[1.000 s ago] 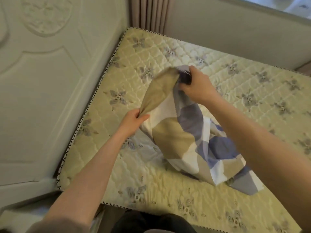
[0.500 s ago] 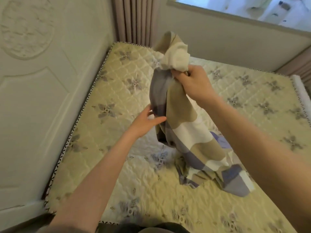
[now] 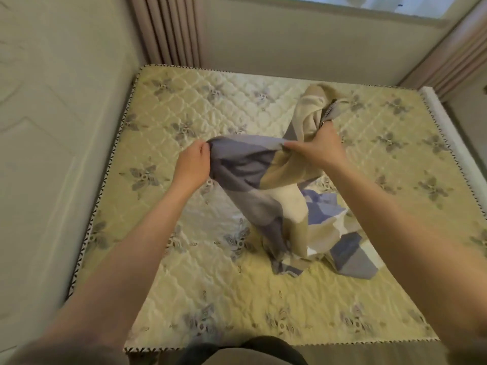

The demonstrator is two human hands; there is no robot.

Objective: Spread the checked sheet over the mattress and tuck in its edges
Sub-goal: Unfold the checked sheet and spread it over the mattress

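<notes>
The checked sheet (image 3: pixel 266 191), in blue, tan and white squares, hangs bunched between my hands above the middle of the quilted yellow mattress (image 3: pixel 210 291). My left hand (image 3: pixel 192 167) grips one edge of it. My right hand (image 3: pixel 316 148) pinches the cloth about a forearm's length to the right, and a tan fold sticks up behind that hand. The sheet's lower part lies crumpled on the mattress right of centre.
A pale panelled headboard (image 3: pixel 52 154) runs along the mattress's left side. A wall with a window (image 3: pixel 369 6) and curtains (image 3: pixel 168 30) stands behind the far edge. A white bed frame rail (image 3: pixel 448 122) borders the right edge. My dark trousers (image 3: pixel 245 351) touch the near edge.
My right hand has come down from its raised position. My left hand has taken hold of the sheet's edge, and the two hands have pulled apart, stretching the cloth between them.
</notes>
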